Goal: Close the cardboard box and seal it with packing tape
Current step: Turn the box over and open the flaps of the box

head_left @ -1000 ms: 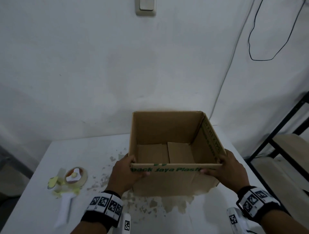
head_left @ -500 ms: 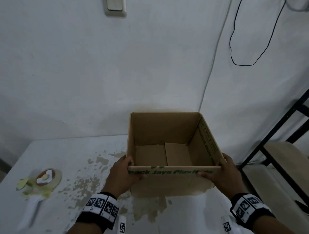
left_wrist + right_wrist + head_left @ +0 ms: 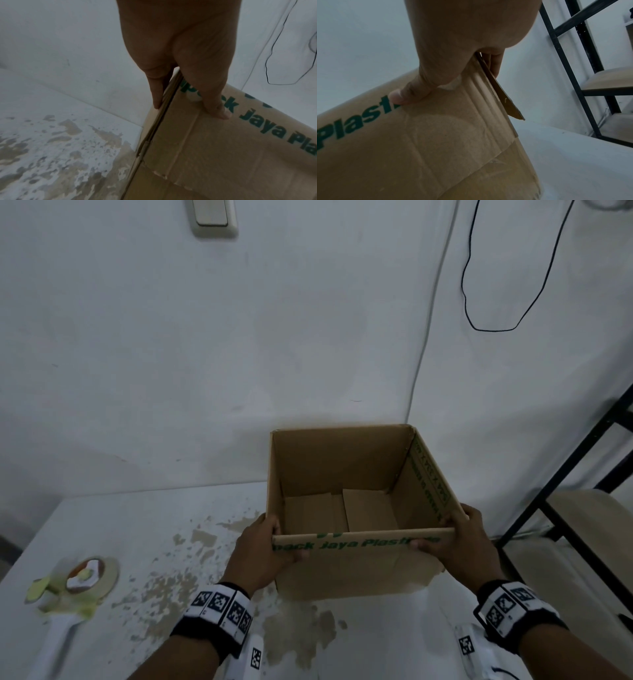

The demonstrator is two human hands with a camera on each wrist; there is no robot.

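Cardboard box (image 3: 356,570) gripped at its 2 near corners, left hand (image 3: 263,549) and right hand (image 3: 462,542) pinching cardboard, probably for squaring; tape dispenser (image 3: 73,587) left of box.

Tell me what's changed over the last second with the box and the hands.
Little: the view swung right, so the tape dispenser sits nearer the left edge. The left hand and right hand still grip the near corners of the open box, which has not visibly moved on the table.

cardboard box (image 3: 356,570) | open, upright, green print | tape dispenser (image 3: 73,587) well left on table
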